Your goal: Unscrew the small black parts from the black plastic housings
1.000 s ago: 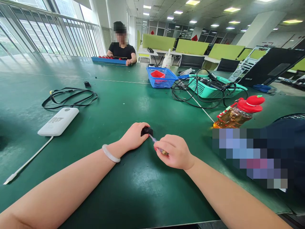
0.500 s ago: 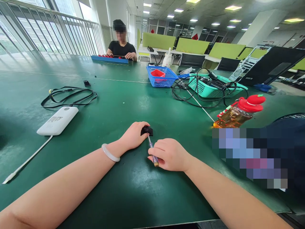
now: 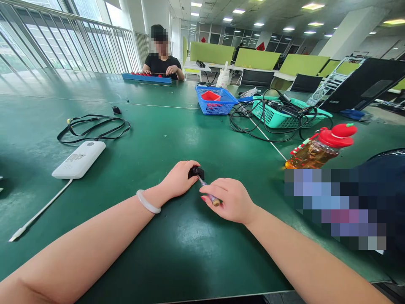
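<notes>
My left hand point(image 3: 179, 179) is closed around a small black block-like part point(image 3: 196, 172) on the green table point(image 3: 164, 253). Fingers cover the part's left side, and its exact kind cannot be made out. A screwdriver point(image 3: 211, 197) with a see-through purplish handle is gripped in my right hand point(image 3: 230, 200). Its thin shaft points up and left, with the tip at the near face of the black part. Whether the tip sits in a screw is too small to see.
On the left lie a white power bank point(image 3: 79, 160) and a black cable point(image 3: 95, 126). Farther back stand a blue basket point(image 3: 217, 107) and a teal basket point(image 3: 275, 120) with cables. A red-lidded bottle point(image 3: 313, 154) is at right. Across the table sits a person point(image 3: 163, 63).
My right hand has risen slightly and shifted right, tilting the screwdriver's handle up and to the right. My left hand keeps its hold on the black part.
</notes>
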A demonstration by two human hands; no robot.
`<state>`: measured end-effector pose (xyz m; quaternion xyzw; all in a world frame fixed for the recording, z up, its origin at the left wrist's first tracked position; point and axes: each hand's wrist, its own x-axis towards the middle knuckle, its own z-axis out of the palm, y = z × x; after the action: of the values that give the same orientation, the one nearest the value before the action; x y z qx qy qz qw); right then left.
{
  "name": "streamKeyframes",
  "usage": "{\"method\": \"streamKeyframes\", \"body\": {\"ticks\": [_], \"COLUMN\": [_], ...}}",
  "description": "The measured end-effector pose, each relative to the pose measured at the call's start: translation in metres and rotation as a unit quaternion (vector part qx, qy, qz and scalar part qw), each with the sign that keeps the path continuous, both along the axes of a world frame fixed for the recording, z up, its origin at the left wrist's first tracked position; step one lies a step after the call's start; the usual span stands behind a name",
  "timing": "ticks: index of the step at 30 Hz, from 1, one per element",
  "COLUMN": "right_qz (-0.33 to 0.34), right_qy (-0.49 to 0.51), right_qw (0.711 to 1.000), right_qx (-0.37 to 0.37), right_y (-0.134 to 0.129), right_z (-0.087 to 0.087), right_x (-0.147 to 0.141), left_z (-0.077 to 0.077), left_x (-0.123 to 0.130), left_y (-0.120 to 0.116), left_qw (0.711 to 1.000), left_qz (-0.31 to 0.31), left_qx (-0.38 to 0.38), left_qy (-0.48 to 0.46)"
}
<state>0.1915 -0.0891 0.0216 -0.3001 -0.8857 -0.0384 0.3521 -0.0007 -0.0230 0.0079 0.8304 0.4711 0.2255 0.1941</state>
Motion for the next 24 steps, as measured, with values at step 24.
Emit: {"method": "streamKeyframes", "body": {"ticks": [24], "right_qz": [-0.066], "right_qy": [0.249], "right_qw": [0.963], "right_qx": [-0.085], "right_y": [0.0020], "right_z": [0.0049], "right_x": [0.0073], "left_z": [-0.0013], "left_x": [-0.0013], "left_y": [0.0013], "left_qw": [1.000], "left_qz": [-0.009], "left_qx": [-0.005], "left_qy": [0.013]}}
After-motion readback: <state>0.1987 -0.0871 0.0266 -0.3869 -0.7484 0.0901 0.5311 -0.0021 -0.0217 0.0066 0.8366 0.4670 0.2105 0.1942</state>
